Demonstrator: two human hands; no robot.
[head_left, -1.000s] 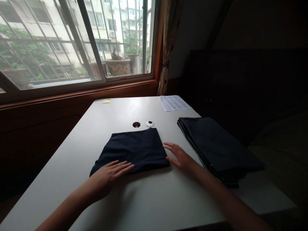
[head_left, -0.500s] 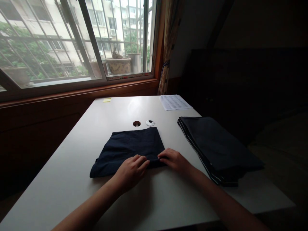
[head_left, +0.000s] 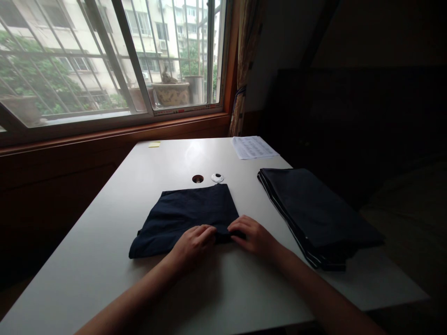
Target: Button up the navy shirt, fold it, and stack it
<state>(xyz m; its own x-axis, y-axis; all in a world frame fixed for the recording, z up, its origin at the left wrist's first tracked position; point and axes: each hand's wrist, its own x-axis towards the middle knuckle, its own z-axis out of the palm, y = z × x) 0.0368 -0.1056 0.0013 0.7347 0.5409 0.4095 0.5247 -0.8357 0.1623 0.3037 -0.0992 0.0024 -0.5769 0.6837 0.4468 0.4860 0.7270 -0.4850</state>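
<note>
A folded navy-blue cloth with a roughly four-sided outline is laid flat in the lower centre of the frame, on a smooth white counter. Its surface is creased by shallow wrinkles, and its near edge is slanted toward the lower left.

The near edge is met by the left hand, just right of the cloth's middle. Its fingers are bent and kept together, with the fingertips hidden behind the knuckles, so whether any fabric is gripped cannot be told. The near right corner is held by the right hand, its fingers curled above and its thumb set below, with only a narrow gap left between them, filled by dark fabric. The two hands are placed close together but apart.

At the right of the frame, a stack of dark folded cloth with pale lines along its layered left edge is set, well clear of the navy-blue piece. Beyond the cloth, near the centre, a round brown-lined hole is seen beside a round white cap. Printed white paper sheets are spread at the counter's far right corner, and a small yellow paper note is placed at its far left.
</note>
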